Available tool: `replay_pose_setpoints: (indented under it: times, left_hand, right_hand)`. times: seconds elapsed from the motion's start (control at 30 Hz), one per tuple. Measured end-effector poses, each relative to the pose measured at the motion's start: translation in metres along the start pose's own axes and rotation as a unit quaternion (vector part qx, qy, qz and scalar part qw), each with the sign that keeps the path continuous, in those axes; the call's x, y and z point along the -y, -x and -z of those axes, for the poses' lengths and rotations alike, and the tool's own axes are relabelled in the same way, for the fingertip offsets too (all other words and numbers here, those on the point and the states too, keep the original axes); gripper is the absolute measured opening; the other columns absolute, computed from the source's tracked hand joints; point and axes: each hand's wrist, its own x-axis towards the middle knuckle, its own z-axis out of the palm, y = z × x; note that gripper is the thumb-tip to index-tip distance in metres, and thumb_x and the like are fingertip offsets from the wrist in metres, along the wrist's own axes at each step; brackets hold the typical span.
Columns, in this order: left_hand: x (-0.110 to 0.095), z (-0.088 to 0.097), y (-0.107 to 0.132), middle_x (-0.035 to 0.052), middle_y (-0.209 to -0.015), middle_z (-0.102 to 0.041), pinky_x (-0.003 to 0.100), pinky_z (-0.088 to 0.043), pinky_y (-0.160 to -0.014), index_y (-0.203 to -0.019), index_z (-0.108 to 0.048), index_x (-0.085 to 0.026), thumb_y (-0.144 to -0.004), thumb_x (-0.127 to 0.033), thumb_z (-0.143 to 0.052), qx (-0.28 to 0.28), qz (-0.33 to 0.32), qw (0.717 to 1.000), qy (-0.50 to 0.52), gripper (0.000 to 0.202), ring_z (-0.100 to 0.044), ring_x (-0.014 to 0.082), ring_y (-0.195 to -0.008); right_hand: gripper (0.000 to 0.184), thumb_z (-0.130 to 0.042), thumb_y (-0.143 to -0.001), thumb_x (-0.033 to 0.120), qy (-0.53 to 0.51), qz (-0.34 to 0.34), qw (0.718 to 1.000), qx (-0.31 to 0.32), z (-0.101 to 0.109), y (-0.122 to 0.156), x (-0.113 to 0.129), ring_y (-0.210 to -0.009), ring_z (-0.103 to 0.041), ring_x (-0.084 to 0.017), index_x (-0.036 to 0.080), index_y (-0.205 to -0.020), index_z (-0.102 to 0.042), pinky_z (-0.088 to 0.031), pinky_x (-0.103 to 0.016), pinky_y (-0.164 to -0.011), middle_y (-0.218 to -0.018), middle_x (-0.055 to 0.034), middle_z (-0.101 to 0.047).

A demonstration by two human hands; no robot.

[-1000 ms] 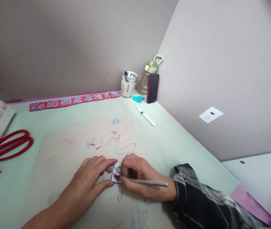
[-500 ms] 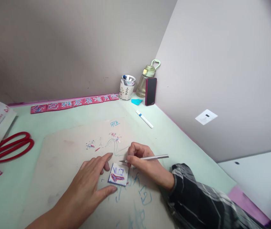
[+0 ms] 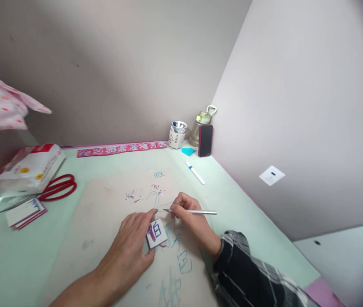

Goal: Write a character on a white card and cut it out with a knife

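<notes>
A small white square tile with a blue and red character drawn on it lies on the board, turned at a slant. My left hand holds the tile by its left side, index finger at the top edge and thumb at the bottom. A silver craft knife is pinched in my right hand, its blade pointing left just above the tile's top edge, apart from it. Red and blue crumbs are scattered on the board beyond the hands.
At left lie red-handled scissors, stacked white cards and a white packet. Red character tiles line the wall. A pen jar, a bottle, a phone, a blue scrap and a marker stand or lie further back.
My left hand has closed onto the tile, which has turned slightly. My right hand has lifted the blade a little away from it. The view has swung left and up.
</notes>
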Motion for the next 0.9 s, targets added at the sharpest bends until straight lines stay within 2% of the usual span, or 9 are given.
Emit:
replay_pose_setpoints:
  times: [0.13, 0.23, 0.33, 0.4, 0.53, 0.67, 0.73, 0.8, 0.9]
  left_hand:
    - [0.002, 0.008, 0.016, 0.0095, -0.134, -0.056, 0.047, -0.04, -0.109, -0.14, -0.043, -0.022, -0.072, -0.013, -0.061, -0.007, 0.059, 0.997, 0.052, 0.071, -0.049, 0.0284, -0.127]
    - [-0.003, 0.011, 0.019, 0.0105, -0.131, -0.058, 0.049, -0.041, -0.108, -0.134, -0.05, -0.02, -0.07, -0.019, -0.068, -0.02, 0.075, 0.996, 0.052, 0.067, -0.05, 0.0305, -0.126]
    - [-0.011, 0.015, 0.017, 0.0075, -0.121, -0.063, 0.048, -0.043, -0.105, -0.113, -0.062, -0.023, -0.07, -0.016, -0.068, -0.033, 0.052, 0.997, 0.044, 0.044, -0.053, 0.0296, -0.122]
    - [-0.012, 0.02, 0.016, 0.0051, -0.116, -0.065, 0.047, -0.043, -0.105, -0.102, -0.064, -0.025, -0.072, -0.015, -0.066, -0.044, 0.037, 0.998, 0.04, 0.032, -0.053, 0.0288, -0.123]
    - [0.0, 0.028, 0.015, 0.0065, -0.132, -0.058, 0.049, -0.035, -0.112, -0.117, -0.058, -0.027, -0.079, -0.02, -0.061, -0.08, 0.04, 0.995, 0.039, 0.039, -0.044, 0.028, -0.134]
    - [0.02, 0.023, 0.015, 0.0101, -0.124, -0.064, 0.053, -0.039, -0.11, -0.11, -0.061, -0.022, -0.072, -0.022, -0.065, -0.077, 0.082, 0.992, 0.053, 0.038, -0.052, 0.0325, -0.126]
    - [0.029, 0.021, 0.016, 0.0109, -0.125, -0.063, 0.052, -0.039, -0.11, -0.115, -0.059, -0.021, -0.072, -0.023, -0.064, -0.083, 0.103, 0.989, 0.063, 0.043, -0.054, 0.032, -0.125]
    - [0.036, 0.023, 0.019, 0.0117, -0.131, -0.06, 0.052, -0.039, -0.111, -0.125, -0.052, -0.02, -0.075, -0.024, -0.061, -0.099, 0.124, 0.985, 0.071, 0.051, -0.053, 0.0308, -0.128]
    - [0.045, 0.034, 0.022, 0.0107, -0.138, -0.055, 0.052, -0.037, -0.112, -0.136, -0.04, -0.023, -0.081, -0.028, -0.056, -0.129, 0.148, 0.977, 0.08, 0.057, -0.049, 0.0287, -0.133]
  right_hand:
    - [0.014, -0.058, -0.078, 0.021, 0.002, 0.013, 1.0, -0.008, 0.0, 0.0, 0.001, -0.054, -0.047, -0.012, 0.019, -0.065, -0.051, -0.034, -0.024, -0.056, -0.057, 0.003, -0.059]
    - [0.015, -0.06, -0.076, 0.021, 0.001, 0.023, 1.0, -0.014, 0.0, -0.001, 0.0, -0.055, -0.048, -0.012, 0.019, -0.064, -0.051, -0.035, -0.025, -0.057, -0.057, 0.0026, -0.06]
    - [0.015, -0.061, -0.075, 0.02, -0.004, 0.031, 0.999, -0.02, 0.001, -0.002, -0.002, -0.055, -0.049, -0.012, 0.019, -0.064, -0.051, -0.036, -0.025, -0.057, -0.057, 0.0024, -0.06]
    - [0.015, -0.061, -0.074, 0.02, -0.009, 0.033, 0.999, -0.02, 0.002, -0.002, -0.003, -0.054, -0.049, -0.012, 0.019, -0.063, -0.051, -0.035, -0.025, -0.057, -0.056, 0.0024, -0.061]
    - [0.014, -0.06, -0.074, 0.019, -0.024, 0.034, 0.999, -0.015, 0.001, -0.005, -0.007, -0.052, -0.047, -0.011, 0.019, -0.062, -0.051, -0.034, -0.024, -0.055, -0.056, 0.0027, -0.061]
    - [0.014, -0.06, -0.073, 0.016, -0.053, 0.019, 0.998, 0.011, 0.001, -0.006, -0.007, -0.051, -0.046, -0.01, 0.019, -0.063, -0.051, -0.032, -0.022, -0.053, -0.055, 0.0045, -0.059]
    - [0.014, -0.061, -0.075, 0.019, -0.076, -0.001, 0.995, 0.06, 0.003, -0.002, -0.004, -0.051, -0.048, -0.009, 0.019, -0.064, -0.052, -0.034, -0.021, -0.054, -0.056, 0.0052, -0.059]
    - [0.019, -0.067, -0.075, 0.025, -0.097, -0.034, 0.983, 0.153, 0.004, 0.006, -0.001, -0.052, -0.053, -0.01, 0.019, -0.064, -0.053, -0.038, -0.022, -0.055, -0.055, 0.0043, -0.059]
    - [0.033, -0.086, -0.059, 0.033, -0.102, -0.1, 0.93, 0.339, 0.002, 0.016, -0.002, -0.058, -0.067, -0.021, 0.015, -0.057, -0.058, -0.045, -0.026, -0.053, -0.053, -0.0028, -0.064]
